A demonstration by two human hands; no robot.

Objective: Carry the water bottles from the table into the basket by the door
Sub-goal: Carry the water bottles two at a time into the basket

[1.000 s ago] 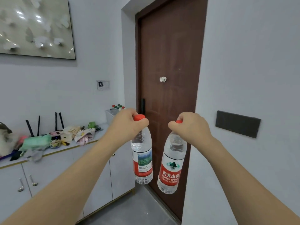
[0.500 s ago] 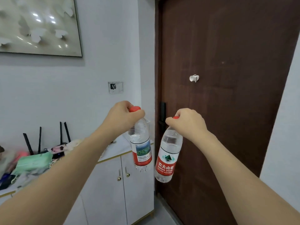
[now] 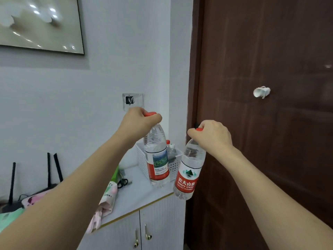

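Red-capped bottles (image 3: pixel 157 159) (image 3: pixel 189 175) hang by necks from L hand (image 3: pixel 138 123) & R hand (image 3: pixel 212 137).

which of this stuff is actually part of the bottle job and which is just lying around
Part of the job:
left hand holding the left bottle by its cap
right hand holding the right bottle by its cap
white basket on the cabinet, bottles already inside

Just lying about:
scissors
router
wall picture
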